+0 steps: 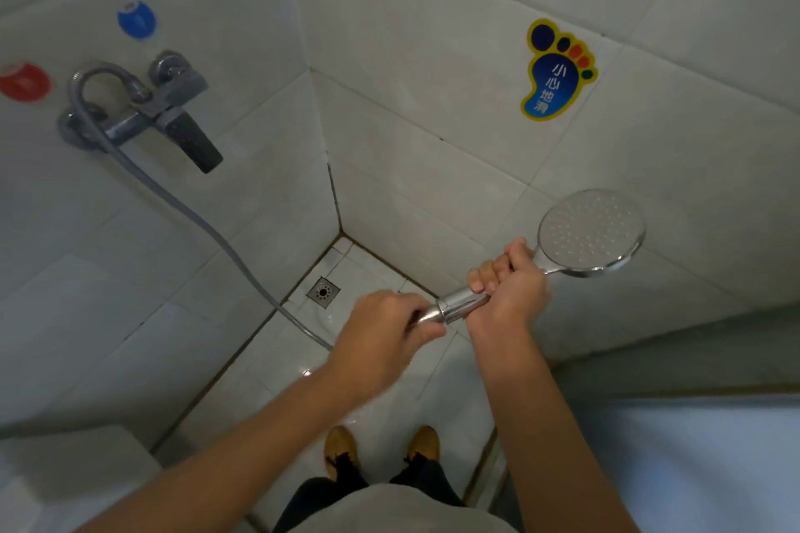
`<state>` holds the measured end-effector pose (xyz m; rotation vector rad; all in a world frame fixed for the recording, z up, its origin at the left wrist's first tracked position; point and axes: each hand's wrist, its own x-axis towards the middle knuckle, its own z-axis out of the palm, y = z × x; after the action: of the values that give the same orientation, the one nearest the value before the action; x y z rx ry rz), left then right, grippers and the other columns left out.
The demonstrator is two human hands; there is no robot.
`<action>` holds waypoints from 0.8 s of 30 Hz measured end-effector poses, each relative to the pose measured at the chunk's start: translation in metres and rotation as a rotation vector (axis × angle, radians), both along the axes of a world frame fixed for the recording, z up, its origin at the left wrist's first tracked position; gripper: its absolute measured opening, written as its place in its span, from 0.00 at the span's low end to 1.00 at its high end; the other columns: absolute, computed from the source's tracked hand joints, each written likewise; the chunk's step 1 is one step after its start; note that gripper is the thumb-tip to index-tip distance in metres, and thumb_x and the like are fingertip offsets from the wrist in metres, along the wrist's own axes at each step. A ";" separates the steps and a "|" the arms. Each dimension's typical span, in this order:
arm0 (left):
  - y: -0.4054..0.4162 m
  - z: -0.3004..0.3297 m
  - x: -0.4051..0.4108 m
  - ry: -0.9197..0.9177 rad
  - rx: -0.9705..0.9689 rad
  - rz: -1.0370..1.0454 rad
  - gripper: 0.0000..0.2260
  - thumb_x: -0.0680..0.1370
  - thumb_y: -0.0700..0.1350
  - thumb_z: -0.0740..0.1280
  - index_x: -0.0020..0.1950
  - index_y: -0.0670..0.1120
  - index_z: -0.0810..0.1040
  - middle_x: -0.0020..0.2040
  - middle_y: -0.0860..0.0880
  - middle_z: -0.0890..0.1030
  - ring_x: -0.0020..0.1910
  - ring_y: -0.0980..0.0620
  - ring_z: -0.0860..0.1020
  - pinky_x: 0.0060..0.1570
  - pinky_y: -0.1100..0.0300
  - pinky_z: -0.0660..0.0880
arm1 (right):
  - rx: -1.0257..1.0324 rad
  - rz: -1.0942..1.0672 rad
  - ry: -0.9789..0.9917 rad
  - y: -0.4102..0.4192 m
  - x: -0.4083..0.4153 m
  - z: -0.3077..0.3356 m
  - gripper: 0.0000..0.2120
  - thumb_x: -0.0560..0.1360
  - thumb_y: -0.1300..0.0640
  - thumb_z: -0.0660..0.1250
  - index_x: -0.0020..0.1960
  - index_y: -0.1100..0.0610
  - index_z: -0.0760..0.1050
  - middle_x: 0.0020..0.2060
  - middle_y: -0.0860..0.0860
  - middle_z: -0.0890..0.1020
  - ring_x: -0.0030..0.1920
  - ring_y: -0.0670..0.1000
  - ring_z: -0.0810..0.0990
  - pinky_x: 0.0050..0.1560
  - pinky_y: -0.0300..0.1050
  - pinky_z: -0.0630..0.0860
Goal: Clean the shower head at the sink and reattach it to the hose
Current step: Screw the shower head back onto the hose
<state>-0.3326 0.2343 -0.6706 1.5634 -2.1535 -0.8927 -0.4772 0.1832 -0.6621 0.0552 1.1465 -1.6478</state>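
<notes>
A chrome shower head [591, 229] with a round dotted face points up at the right, its handle slanting down to the left. My right hand [508, 288] grips the handle just below the head. My left hand [383, 327] pinches the chrome hose nut [430, 313] at the handle's lower end. The grey hose [186, 203] runs from the wall mixer tap [147, 108] down along the wall to the floor and up behind my left hand. Whether nut and handle are joined or apart is hidden by my fingers.
White tiled walls meet in a corner ahead. A floor drain [323, 292] sits in the wet floor corner. Red [24, 81] and blue [136, 19] dots mark the tap wall. A foot-shaped sticker [558, 71] is on the right wall. My shoes [383, 448] stand below.
</notes>
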 end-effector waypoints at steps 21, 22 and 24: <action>0.024 -0.004 -0.010 -0.008 -0.217 0.087 0.11 0.79 0.55 0.63 0.51 0.50 0.79 0.36 0.57 0.77 0.32 0.58 0.74 0.34 0.66 0.70 | -0.021 0.042 -0.003 0.001 -0.003 0.001 0.17 0.80 0.57 0.64 0.33 0.54 0.65 0.23 0.48 0.60 0.20 0.46 0.58 0.19 0.40 0.60; 0.017 0.002 -0.005 0.082 -0.002 0.064 0.13 0.81 0.56 0.60 0.51 0.50 0.79 0.37 0.57 0.78 0.33 0.56 0.76 0.34 0.62 0.74 | -0.046 0.088 0.004 0.002 -0.005 -0.001 0.18 0.80 0.56 0.64 0.33 0.54 0.65 0.23 0.48 0.60 0.20 0.45 0.58 0.19 0.39 0.60; -0.003 0.015 0.001 0.263 0.464 -0.035 0.17 0.83 0.54 0.54 0.55 0.47 0.79 0.41 0.54 0.82 0.37 0.54 0.80 0.43 0.58 0.79 | -0.114 0.170 -0.009 0.004 -0.007 -0.003 0.19 0.81 0.56 0.63 0.32 0.54 0.65 0.22 0.47 0.60 0.19 0.45 0.58 0.19 0.39 0.60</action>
<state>-0.3314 0.2318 -0.6551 1.4965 -1.8782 -1.6008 -0.4846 0.1867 -0.6650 -0.1057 1.0197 -1.5565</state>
